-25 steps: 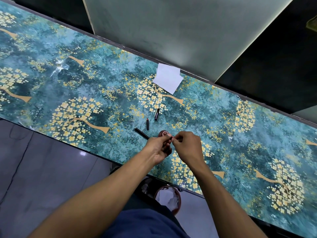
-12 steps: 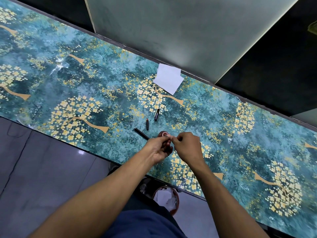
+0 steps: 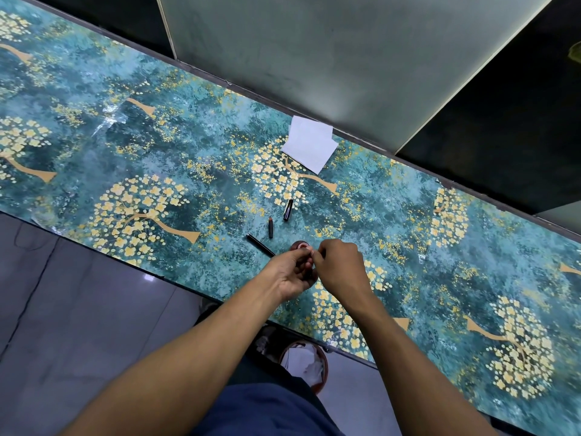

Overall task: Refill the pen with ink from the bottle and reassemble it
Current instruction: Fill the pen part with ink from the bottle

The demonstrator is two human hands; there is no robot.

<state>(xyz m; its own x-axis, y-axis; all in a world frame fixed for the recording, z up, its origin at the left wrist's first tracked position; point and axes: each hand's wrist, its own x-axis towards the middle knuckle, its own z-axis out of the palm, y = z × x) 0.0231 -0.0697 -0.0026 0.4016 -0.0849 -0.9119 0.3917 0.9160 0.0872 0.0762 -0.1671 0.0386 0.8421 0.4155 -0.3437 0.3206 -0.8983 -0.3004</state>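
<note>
Head view. Both hands meet just past the near table [image 3: 94,158] edge, a little below the picture's centre. The left hand [image 3: 290,273] has its fingers curled, thumb and forefinger pinched on something small; the right hand [image 3: 341,267] pinches the same spot from 3 o'clock, fingertips all but touching the left's. What they pinch is too small and too hidden to name; it may be the pen's ink tube or a dropper.

The ink bottle [image 3: 300,246] stands just beyond the fingertips, at 12 o'clock of them, its reddish mouth showing and seemingly open. The pen lies in pieces:
- a long black barrel [image 3: 259,244] at 10 o'clock of the hands, its near end just beside the left knuckles;
- a short piece with an orange tip [image 3: 270,227] at 11 o'clock of the bottle;
- a glossy black cap [image 3: 288,209] further out, at 12 o'clock.

White paper [image 3: 309,147] lies well beyond, by the far edge. A bin [image 3: 306,365] stands on the floor under the table.

Judgement: the filling step is in hand, and reassembly has not begun since the parts lie apart. Next calls for a steady pinch directly over the bottle mouth, with no squeeze until aligned, or ink lands on the table. The paper is there for wiping.
</note>
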